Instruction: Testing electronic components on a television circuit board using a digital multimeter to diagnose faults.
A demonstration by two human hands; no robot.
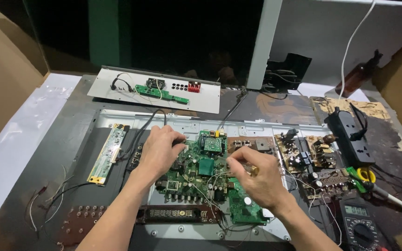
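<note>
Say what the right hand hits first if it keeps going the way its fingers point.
The right hand points left, low over the green circuit board. Likely first contact: the dark green square component mid-board, before the left hand. Depth is unclear.

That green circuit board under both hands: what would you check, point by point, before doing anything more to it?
1. Board steadied: left hand rests on the green circuit board at its upper left edge. Ok.
2. Tool gripped: right hand pinches a small brass-tipped tool over the board. Ok.
3. Loose white wires cross the board by the right hand. Not ok.
4. Power off at the black power strip: cannot tell.
5. Multimeter within reach at lower right, display lit. Ok.
</note>
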